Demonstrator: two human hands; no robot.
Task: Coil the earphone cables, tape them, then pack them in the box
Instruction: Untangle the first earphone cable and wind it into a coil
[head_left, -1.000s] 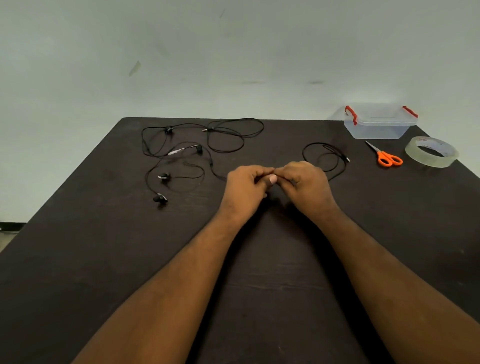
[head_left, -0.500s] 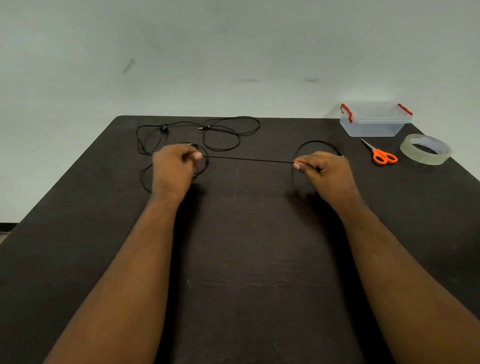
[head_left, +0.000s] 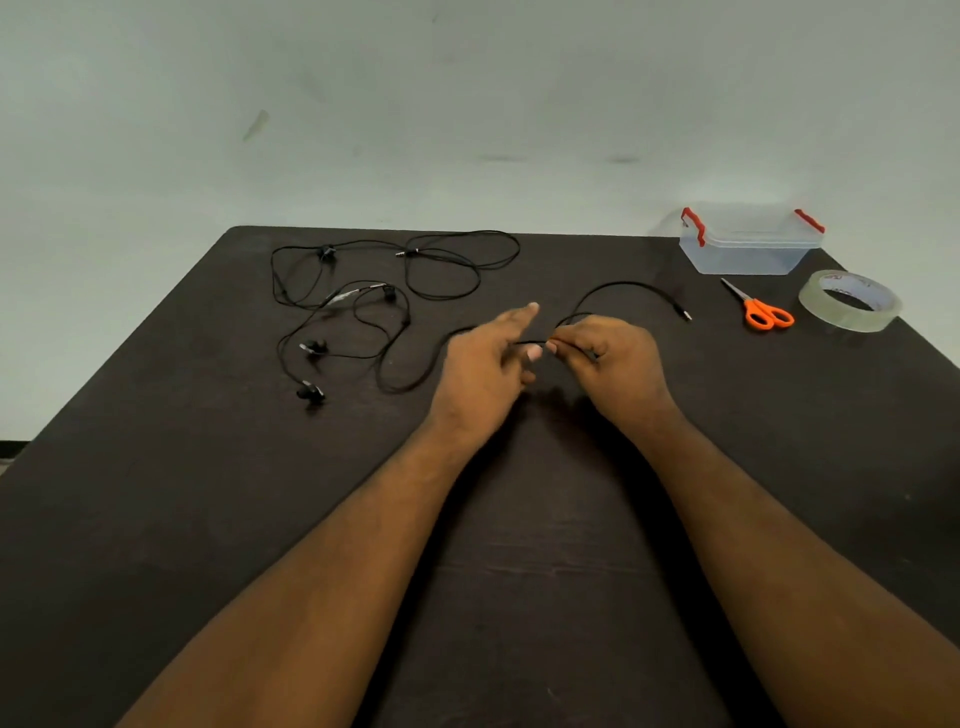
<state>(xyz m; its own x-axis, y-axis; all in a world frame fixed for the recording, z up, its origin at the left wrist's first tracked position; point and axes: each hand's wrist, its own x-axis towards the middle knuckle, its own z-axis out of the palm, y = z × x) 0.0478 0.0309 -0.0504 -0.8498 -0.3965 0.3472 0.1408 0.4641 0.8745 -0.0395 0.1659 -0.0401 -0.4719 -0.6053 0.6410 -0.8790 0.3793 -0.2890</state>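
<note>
We are coiling the first earphone cable (head_left: 618, 287): our right hand (head_left: 613, 358) pinches it at the fingertips, left hand (head_left: 485, 364) half open beside them. Next, we judge, the left fingers must gather slack into another loop.

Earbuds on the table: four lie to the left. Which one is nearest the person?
The earbud at the front left, lowest in the head view. The other three earbuds lie farther back towards the wall.

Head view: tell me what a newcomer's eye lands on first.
Two bare forearms meet mid-table, the right hand pinching a black earphone cable and the left hand spread open beside it. More earphone cables sprawl far left. Far right sit orange scissors, a clear tape roll and a red-clipped plastic box.
</note>
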